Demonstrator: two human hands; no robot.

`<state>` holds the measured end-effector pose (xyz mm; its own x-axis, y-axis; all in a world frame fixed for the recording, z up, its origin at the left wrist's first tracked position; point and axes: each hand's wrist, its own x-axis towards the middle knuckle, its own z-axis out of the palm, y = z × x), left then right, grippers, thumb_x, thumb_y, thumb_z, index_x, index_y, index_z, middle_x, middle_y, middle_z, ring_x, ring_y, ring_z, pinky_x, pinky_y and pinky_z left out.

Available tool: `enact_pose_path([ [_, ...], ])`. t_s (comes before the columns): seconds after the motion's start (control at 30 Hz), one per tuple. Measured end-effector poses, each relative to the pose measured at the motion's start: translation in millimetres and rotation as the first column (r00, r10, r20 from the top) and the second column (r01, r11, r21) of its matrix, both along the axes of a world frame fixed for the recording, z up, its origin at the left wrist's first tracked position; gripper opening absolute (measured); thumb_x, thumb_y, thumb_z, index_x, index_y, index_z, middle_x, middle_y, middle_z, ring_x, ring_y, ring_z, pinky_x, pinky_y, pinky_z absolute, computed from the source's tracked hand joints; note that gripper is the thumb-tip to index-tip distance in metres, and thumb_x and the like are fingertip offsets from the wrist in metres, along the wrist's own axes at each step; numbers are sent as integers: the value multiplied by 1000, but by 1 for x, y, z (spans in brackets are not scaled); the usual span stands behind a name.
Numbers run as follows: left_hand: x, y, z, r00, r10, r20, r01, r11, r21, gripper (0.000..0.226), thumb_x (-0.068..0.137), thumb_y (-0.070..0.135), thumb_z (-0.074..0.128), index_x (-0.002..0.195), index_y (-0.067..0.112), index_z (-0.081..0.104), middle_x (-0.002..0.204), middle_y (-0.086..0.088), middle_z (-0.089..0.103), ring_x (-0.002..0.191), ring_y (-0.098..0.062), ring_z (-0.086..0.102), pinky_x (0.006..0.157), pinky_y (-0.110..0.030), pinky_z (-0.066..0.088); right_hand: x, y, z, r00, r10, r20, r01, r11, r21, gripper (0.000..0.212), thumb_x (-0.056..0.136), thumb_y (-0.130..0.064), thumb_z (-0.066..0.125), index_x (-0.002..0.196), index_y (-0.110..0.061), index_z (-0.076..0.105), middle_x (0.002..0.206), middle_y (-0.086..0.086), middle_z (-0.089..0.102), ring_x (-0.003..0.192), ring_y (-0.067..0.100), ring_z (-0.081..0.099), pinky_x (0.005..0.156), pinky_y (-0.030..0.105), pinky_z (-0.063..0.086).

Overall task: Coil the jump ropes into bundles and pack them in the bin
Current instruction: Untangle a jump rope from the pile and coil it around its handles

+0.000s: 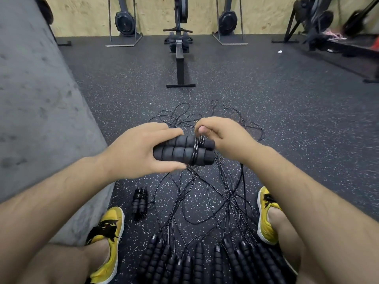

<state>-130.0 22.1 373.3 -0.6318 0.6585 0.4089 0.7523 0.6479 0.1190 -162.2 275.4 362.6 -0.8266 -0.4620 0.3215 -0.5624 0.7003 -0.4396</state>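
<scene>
The black rubber floor with white flecks (287, 119) fills most of the view and lies open ahead and to the right. A rough grey concrete wall (37, 99) closes off the whole left side, its lower edge running just beside the left shoe. A plywood wall (86, 15) bounds the far end.

One black rowing machine (180, 64) lies flat straight ahead, its foot bar well apart from the ropes. Two more stand on end against the plywood, one left (124, 23) and one right (227, 21). The dark equipment at far right is too blurred to name.

A loose tangle of thin black cords (207, 199) spreads across the floor between the feet and past the hands. At the bottom edge lies a row of black ribbed foam handles (199, 261), roughly a dozen; overlap prevents an exact count.

Two yellow shoes with black markings, left (108, 228) and right (266, 216), frame the pile.

The left hand (135, 150) grips a pair of black foam handles (180, 152) held side by side above the tangle, fingers above and thumb below. The right hand (223, 136) pinches the cord at their right end, where several turns of cord (198, 144) wrap both handles.

One finished coiled bundle (140, 201) lies on the floor near the left shoe.
</scene>
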Motion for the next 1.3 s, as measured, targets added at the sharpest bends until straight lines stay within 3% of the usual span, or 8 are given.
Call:
enact_pose_path([
  [0.13, 2, 0, -1, 985, 153, -75, -149, 987, 56, 62, 80, 78, 56, 120, 31, 59, 86, 14, 48, 86, -14, 50, 77, -38, 49, 10, -29, -23, 975, -43, 216, 23, 995, 93, 19, 96, -5, 47, 91, -18, 60, 84, -4, 62, 90, 23, 63, 69, 26, 49],
  [0.27, -10, -6, -3, 942, 312, -125, -306, 950, 61, 66, 77, 81, 50, 121, 32, 55, 88, 10, 51, 90, -21, 54, 73, -42, 53, 31, -58, -30, 955, -21, 295, 27, 999, -18, 31, 108, -27, 32, 118, -11, 57, 93, 2, 64, 81, 18, 60, 73, 30, 47],
  [0.33, -19, -13, -4, 915, 374, -152, -373, 927, 35, 66, 77, 81, 48, 118, 31, 57, 88, 8, 50, 90, -23, 56, 70, -40, 52, 41, -65, -25, 941, -17, 337, 23, 1000, -13, 36, 109, -32, 29, 115, -11, 58, 81, -10, 54, 71, 9, 52, 63, 30, 35],
  [0.47, -33, -30, -12, 885, 420, -201, -440, 896, -64, 64, 79, 82, 48, 115, 29, 57, 87, 5, 52, 89, -26, 57, 66, -39, 52, 52, -68, -13, 928, -18, 372, 18, 1000, 5, 39, 109, -35, 27, 107, -16, 62, 75, -10, 50, 66, 2, 45, 59, 26, 33],
  [0.7, -40, -32, -18, 883, 410, -229, -451, 875, -173, 56, 78, 71, 61, 107, 23, 60, 84, -1, 53, 84, -31, 59, 60, -36, 45, 55, -55, 7, 984, -10, 178, -4, 997, 82, 35, 105, -37, 40, 83, -16, 56, 71, -4, 56, 64, 14, 50, 55, 33, 32],
  [0.97, -29, -15, -24, 954, 236, -186, -281, 920, -272, 72, 78, 83, 43, 116, 25, 61, 87, 1, 57, 81, -29, 59, 62, -38, 49, 40, -28, 29, 983, 45, -180, 18, 942, 335, 30, 104, -41, 38, 99, -20, 59, 89, -2, 63, 85, 27, 59, 68, 36, 41],
  [1.1, -17, -6, -20, 990, 102, -94, -121, 967, -226, 74, 82, 82, 45, 124, 24, 61, 91, 3, 58, 85, -25, 57, 70, -39, 53, 22, -9, 30, 987, 39, -159, 5, 964, 264, 28, 102, -45, 44, 103, -27, 65, 97, -5, 66, 92, 23, 61, 78, 39, 48],
  [1.3, 3, 9, -1, 999, 5, 38, -1, 994, -110, 67, 84, 78, 54, 124, 24, 59, 93, 10, 53, 90, -15, 52, 80, -40, 49, -5, 8, 14, 995, 12, -100, 6, 984, 177, 27, 103, -44, 43, 97, -26, 62, 83, -6, 62, 81, 21, 55, 72, 38, 48],
])
